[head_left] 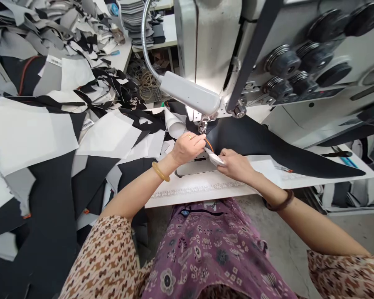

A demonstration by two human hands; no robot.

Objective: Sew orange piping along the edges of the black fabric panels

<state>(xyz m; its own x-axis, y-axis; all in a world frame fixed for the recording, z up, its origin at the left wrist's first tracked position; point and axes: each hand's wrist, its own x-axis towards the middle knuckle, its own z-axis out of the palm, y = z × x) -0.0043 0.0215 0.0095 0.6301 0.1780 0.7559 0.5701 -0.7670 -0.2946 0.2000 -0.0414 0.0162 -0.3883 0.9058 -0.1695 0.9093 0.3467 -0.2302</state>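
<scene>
Near front edge of the table [205, 194], left hand [188, 148] and right hand [237, 165] pinch cloth [215, 158]; orange cord [209, 144] seems only partly sewn

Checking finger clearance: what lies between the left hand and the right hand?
In the head view, an orange strip and folded pale material lie between the left hand and the right hand.

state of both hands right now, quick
Left hand: fingers bunched at the orange strip by the presser foot; grip cannot be told.
Right hand: closed, holding a folded white edge.
</scene>
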